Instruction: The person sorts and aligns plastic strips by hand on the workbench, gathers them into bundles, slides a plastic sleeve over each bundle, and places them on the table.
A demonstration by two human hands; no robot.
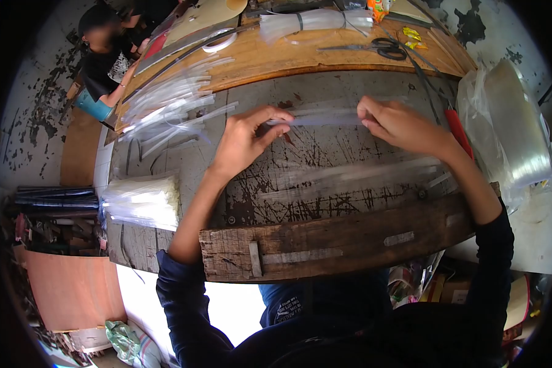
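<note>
Holding a clear plastic strip over the scarred grey table, between left hand and right hand. Pinching one end between the left thumb and fingertips, gripping the other end in the curled right fingers. Reaching over a worn wooden plank at the near edge, with loose strips lying blurred just beyond it. Having a thick bundle near the left forearm and a fanned pile farther off. Facing black-handled scissors and a white tape roll on the wooden board across.
</note>
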